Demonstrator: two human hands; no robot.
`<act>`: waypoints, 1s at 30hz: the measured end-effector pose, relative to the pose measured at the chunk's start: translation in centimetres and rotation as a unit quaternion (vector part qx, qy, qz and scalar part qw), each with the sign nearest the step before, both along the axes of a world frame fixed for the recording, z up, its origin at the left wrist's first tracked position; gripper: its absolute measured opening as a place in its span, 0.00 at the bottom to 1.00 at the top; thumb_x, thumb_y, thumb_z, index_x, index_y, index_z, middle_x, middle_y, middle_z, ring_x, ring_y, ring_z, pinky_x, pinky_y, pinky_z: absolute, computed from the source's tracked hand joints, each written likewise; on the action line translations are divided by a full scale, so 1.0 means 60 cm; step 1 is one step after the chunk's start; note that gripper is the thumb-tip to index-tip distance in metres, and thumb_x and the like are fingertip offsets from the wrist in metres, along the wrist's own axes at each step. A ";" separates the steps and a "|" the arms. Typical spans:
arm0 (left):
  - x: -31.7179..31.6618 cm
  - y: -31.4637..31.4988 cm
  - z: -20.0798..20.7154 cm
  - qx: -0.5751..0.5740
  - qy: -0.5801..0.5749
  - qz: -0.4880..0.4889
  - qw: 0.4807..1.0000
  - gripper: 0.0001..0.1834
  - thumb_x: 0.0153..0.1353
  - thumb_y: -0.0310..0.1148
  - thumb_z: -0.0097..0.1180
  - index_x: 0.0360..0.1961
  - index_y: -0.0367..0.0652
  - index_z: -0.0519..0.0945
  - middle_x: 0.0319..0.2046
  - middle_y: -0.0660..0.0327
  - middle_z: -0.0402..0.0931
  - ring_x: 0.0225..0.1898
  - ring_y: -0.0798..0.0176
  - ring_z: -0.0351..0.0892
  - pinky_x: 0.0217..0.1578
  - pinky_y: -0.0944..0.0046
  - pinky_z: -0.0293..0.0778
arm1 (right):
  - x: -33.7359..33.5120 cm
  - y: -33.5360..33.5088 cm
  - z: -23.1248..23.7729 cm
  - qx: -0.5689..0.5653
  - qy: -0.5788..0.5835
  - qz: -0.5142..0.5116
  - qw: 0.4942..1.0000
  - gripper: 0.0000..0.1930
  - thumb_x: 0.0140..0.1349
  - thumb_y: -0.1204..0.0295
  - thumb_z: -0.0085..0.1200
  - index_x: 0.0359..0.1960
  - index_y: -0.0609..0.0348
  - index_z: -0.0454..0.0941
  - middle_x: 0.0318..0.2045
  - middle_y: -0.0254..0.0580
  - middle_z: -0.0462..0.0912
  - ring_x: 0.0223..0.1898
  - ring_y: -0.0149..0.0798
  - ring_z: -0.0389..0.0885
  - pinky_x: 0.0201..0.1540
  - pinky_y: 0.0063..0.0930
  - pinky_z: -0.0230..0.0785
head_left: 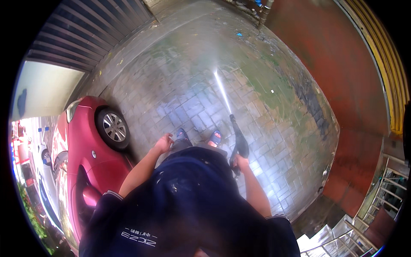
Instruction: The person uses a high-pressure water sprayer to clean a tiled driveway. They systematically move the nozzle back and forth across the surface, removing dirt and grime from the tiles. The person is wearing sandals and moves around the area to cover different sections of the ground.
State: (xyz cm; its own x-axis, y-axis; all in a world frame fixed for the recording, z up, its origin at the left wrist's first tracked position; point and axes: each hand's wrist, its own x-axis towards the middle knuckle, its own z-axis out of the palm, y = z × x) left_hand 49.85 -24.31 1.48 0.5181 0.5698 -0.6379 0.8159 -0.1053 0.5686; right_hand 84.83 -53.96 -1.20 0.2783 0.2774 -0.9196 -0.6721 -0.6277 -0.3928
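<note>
My right hand is wrapped round the grip of a black pressure washer gun. From its nozzle a narrow white water jet shoots ahead, slightly leftward, and spreads into mist over the wet paving. My left hand hangs at my left side with nothing in it, its fingers loosely bent and apart. It is nearest to my left leg, with the red car further left. My feet, in blue sandals, stand on the wet bricks.
The car's front wheel is close on my left. A grey ribbed shutter stands at the far left. A reddish-brown panel borders the paving on the right, with metal railings at lower right. Green growth covers some bricks.
</note>
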 end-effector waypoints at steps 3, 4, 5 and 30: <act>-0.034 0.018 0.000 0.007 0.004 0.018 1.000 0.19 0.58 0.29 0.44 0.52 0.37 0.67 0.37 0.51 0.81 0.47 0.48 0.77 0.48 0.56 0.71 | -0.014 0.020 0.001 0.007 -0.005 0.027 1.000 0.09 0.55 0.71 0.51 0.22 0.64 0.71 0.13 0.44 0.71 0.14 0.39 0.71 0.19 0.33 0.66; -0.047 0.026 0.000 0.010 0.008 0.024 1.000 0.19 0.58 0.29 0.44 0.52 0.37 0.67 0.38 0.51 0.81 0.47 0.48 0.77 0.48 0.56 0.71 | -0.022 0.033 0.009 0.005 -0.009 0.045 0.999 0.09 0.55 0.71 0.50 0.22 0.64 0.71 0.13 0.43 0.71 0.14 0.39 0.72 0.19 0.33 0.66; -0.065 0.034 0.002 0.010 0.014 0.030 0.999 0.19 0.58 0.29 0.44 0.52 0.37 0.67 0.38 0.51 0.81 0.48 0.48 0.77 0.49 0.56 0.70 | -0.032 0.047 0.017 0.004 -0.013 0.062 0.998 0.10 0.56 0.70 0.50 0.22 0.64 0.71 0.13 0.43 0.71 0.14 0.39 0.72 0.19 0.33 0.66; -0.456 0.177 -0.051 -0.020 0.059 0.168 0.984 0.18 0.59 0.28 0.41 0.51 0.37 0.67 0.35 0.55 0.82 0.42 0.53 0.79 0.45 0.61 0.72 | -0.240 0.421 0.084 -0.011 -0.114 0.160 0.981 0.07 0.53 0.71 0.50 0.23 0.61 0.70 0.13 0.40 0.70 0.14 0.37 0.71 0.16 0.33 0.64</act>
State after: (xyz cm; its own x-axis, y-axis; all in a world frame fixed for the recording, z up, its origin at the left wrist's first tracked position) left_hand 22.46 -13.71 -1.58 0.2259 0.6697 -0.7074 0.8614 0.2017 0.4661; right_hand 70.43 -28.68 3.85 0.3794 0.3647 -0.8503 -0.3363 -0.8018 -0.4940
